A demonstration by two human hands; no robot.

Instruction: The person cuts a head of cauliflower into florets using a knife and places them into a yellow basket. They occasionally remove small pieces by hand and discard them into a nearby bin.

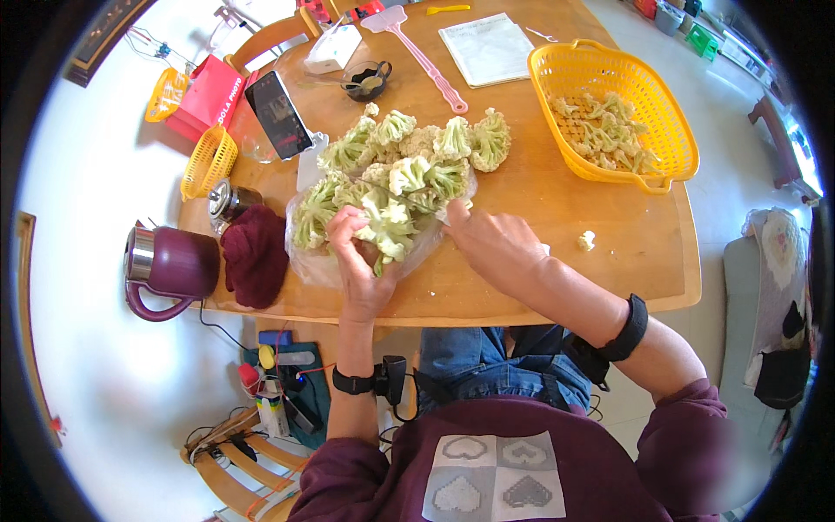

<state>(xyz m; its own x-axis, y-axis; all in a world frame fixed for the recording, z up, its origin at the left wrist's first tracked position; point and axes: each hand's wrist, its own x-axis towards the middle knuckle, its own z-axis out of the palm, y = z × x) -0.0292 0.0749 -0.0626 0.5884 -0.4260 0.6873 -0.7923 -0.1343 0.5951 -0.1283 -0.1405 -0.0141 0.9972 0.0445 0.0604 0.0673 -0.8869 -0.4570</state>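
Note:
My left hand [361,264] holds a cauliflower piece [390,233], its pale stems turned up, at the near side of a pile of cauliflower florets [417,145]. The pile lies partly on a clear plastic bag [313,264]. Just right of the piece, my right hand [492,241] is closed around the light handle of a knife [411,201], whose thin dark blade points up and left over the florets. At the back right, a yellow plastic basket [678,140] holds small cut florets [610,130]. One small floret [586,241] lies on the wooden table [626,274] below the basket.
Left of the pile stand a phone [279,114] on a stand, a glass jar [235,199], a dark red cloth [256,254] and a purple electric kettle [186,264]. Behind it are a pink fly swatter [424,59], a dark cup [365,81], a tissue box [334,49] and a notebook [486,49].

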